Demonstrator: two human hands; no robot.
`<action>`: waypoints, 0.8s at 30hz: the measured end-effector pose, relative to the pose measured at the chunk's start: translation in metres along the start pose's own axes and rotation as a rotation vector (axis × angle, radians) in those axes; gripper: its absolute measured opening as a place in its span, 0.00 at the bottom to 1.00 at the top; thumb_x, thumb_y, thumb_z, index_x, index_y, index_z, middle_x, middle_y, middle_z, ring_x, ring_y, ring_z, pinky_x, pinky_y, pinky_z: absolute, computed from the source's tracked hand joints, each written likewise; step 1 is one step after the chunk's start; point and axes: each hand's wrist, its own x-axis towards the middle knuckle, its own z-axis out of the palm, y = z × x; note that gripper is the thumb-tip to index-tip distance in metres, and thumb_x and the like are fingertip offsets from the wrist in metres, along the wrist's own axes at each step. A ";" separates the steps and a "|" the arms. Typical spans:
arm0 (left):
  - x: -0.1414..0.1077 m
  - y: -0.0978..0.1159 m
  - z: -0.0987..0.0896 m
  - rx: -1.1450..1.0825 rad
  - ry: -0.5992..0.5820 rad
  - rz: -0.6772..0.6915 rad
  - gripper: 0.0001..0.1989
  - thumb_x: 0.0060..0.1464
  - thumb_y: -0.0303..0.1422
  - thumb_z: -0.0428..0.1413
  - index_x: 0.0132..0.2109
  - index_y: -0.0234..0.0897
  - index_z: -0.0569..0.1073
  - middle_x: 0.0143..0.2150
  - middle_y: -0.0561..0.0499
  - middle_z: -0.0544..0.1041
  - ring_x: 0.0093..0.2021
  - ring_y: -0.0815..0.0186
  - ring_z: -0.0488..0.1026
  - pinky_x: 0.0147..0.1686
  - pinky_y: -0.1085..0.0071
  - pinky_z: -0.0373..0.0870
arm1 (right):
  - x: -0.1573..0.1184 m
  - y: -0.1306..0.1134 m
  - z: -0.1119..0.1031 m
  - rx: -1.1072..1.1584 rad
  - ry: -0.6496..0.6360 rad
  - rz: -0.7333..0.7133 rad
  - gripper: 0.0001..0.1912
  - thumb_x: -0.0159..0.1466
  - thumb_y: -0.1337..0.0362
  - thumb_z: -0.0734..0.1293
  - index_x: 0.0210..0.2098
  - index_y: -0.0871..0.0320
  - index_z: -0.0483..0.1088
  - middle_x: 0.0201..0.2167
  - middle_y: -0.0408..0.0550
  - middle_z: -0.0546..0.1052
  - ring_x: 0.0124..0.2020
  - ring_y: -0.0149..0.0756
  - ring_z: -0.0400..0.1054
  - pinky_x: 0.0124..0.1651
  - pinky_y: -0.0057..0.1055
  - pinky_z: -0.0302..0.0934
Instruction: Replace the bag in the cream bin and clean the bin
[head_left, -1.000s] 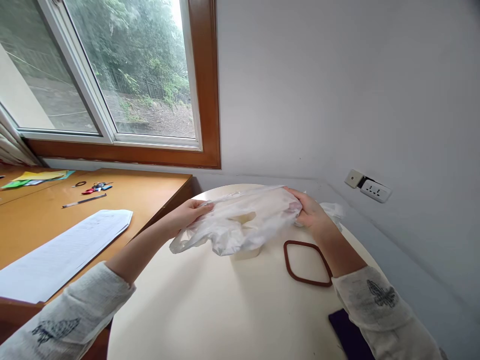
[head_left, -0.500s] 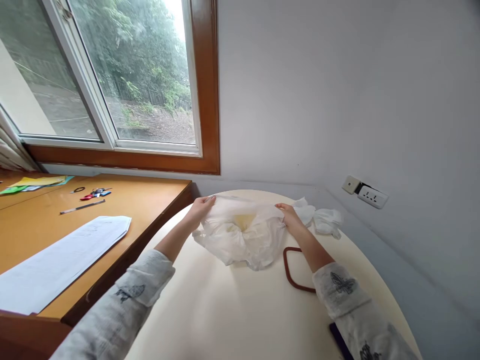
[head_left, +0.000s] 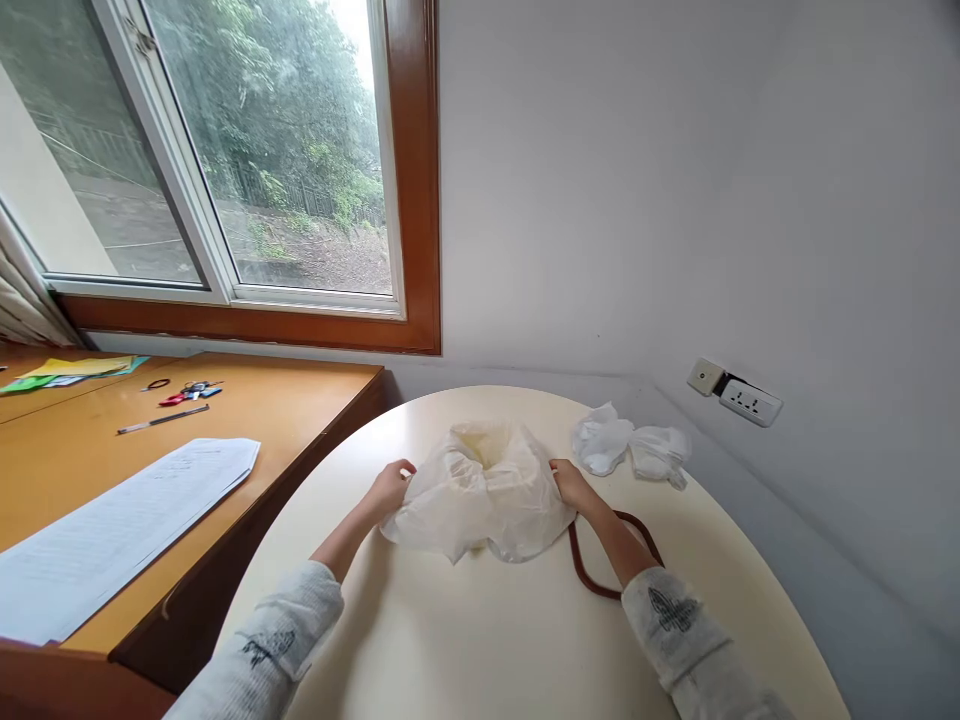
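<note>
A thin white plastic bag [head_left: 487, 510] is draped around something pale on the round table, its mouth open at the top with a yellowish inside showing. Whatever stands under the film is mostly hidden. At the bag's left side, my left hand [head_left: 390, 488] is closed with the fingers pinching its edge. My right hand [head_left: 573, 487] grips the film on the opposite side. Below my right forearm lies a brown rounded ring frame [head_left: 581, 565], partly covered by the arm.
Two crumpled white plastic bags [head_left: 604, 440] lie at the table's back right. The round cream table [head_left: 480, 650] stands beside a wooden desk [head_left: 300, 385] bearing paper sheets [head_left: 142, 530], a pen [head_left: 163, 419] and keys [head_left: 196, 390]. Wall sockets [head_left: 750, 402] are at right.
Both hands have come down from the bag's raised far edge to its sides. That edge, stretched between them before, now lies lower around the opening, which shows more clearly.
</note>
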 end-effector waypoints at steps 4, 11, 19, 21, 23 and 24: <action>-0.003 0.010 -0.028 0.018 0.133 0.128 0.30 0.32 0.40 0.63 0.45 0.37 0.66 0.43 0.43 0.69 0.41 0.58 0.69 0.36 0.67 0.67 | -0.003 0.004 -0.008 0.035 0.083 -0.033 0.12 0.51 0.65 0.65 0.36 0.59 0.69 0.25 0.44 0.73 0.30 0.37 0.68 0.35 0.33 0.59; -0.078 0.043 -0.039 0.245 -0.086 0.552 0.13 0.49 0.44 0.53 0.34 0.39 0.64 0.34 0.51 0.70 0.36 0.64 0.67 0.40 0.68 0.64 | -0.041 -0.012 -0.029 0.206 0.206 -0.251 0.17 0.57 0.50 0.59 0.40 0.54 0.60 0.33 0.46 0.71 0.38 0.37 0.66 0.41 0.33 0.59; -0.096 0.028 0.017 0.432 -0.199 0.558 0.16 0.58 0.43 0.42 0.33 0.40 0.68 0.33 0.48 0.73 0.34 0.61 0.67 0.35 0.66 0.64 | -0.099 -0.032 0.002 0.214 -0.194 -0.396 0.13 0.55 0.54 0.65 0.35 0.56 0.63 0.32 0.43 0.69 0.32 0.32 0.61 0.35 0.28 0.55; -0.095 0.023 0.024 0.453 -0.260 0.614 0.17 0.59 0.41 0.39 0.34 0.40 0.68 0.35 0.46 0.73 0.36 0.60 0.68 0.37 0.66 0.64 | -0.102 -0.034 0.008 0.154 -0.142 -0.403 0.11 0.58 0.55 0.62 0.29 0.56 0.62 0.27 0.41 0.66 0.30 0.31 0.58 0.34 0.28 0.54; -0.095 0.018 0.027 0.513 -0.313 0.639 0.17 0.59 0.40 0.39 0.34 0.39 0.69 0.36 0.45 0.73 0.37 0.59 0.69 0.37 0.65 0.63 | -0.101 -0.033 0.011 0.105 -0.093 -0.416 0.13 0.60 0.55 0.60 0.24 0.56 0.58 0.23 0.39 0.62 0.28 0.30 0.55 0.33 0.28 0.53; -0.096 0.015 0.027 0.554 -0.327 0.636 0.17 0.59 0.40 0.40 0.33 0.39 0.69 0.35 0.45 0.73 0.36 0.59 0.69 0.36 0.65 0.63 | -0.100 -0.032 0.011 0.078 -0.081 -0.416 0.14 0.60 0.55 0.59 0.23 0.56 0.56 0.23 0.39 0.61 0.27 0.30 0.55 0.33 0.28 0.53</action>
